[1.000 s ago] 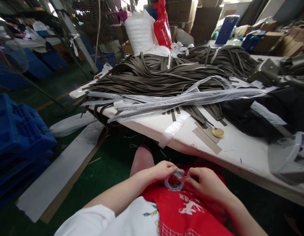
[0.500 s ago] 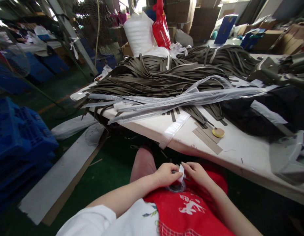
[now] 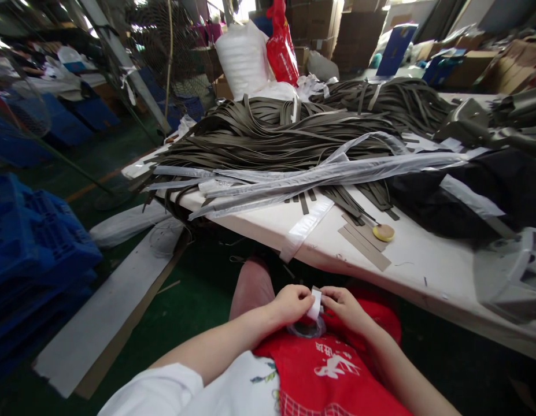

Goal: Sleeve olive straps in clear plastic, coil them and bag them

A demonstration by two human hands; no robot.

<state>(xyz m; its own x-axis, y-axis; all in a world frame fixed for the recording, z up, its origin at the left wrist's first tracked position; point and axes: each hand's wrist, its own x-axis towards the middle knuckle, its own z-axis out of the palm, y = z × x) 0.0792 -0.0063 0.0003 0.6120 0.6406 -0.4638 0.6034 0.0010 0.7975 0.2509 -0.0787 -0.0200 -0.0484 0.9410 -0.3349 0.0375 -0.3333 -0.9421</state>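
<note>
The person sits with both hands low in front of the body, over a red cloth (image 3: 337, 370) on the lap. The left hand (image 3: 294, 303) and the right hand (image 3: 343, 306) are close together. Between them is a small white strip (image 3: 314, 303), standing up. The left hand's fingers are curled shut and pinch one edge of it. The right hand's thumb and fingers are closed on the other edge. Just under the hands, a clear tape roll (image 3: 306, 330) lies on the red cloth. I cannot tell if a hand touches it.

A white table (image 3: 424, 271) stands just past the hands. On it lies a big pile of dark straps (image 3: 272, 136), with long clear bags (image 3: 320, 173) on top. Near the table's front edge are some flat tan pieces (image 3: 365, 245), and a small yellow roll (image 3: 384, 233) is just beside them. A black cloth (image 3: 458, 202) lies on the right. Blue crates (image 3: 29, 242) are on the green floor to the left, well apart from the hands. A red bag (image 3: 281, 46) and a white sack (image 3: 244, 58) sit behind the straps.
</note>
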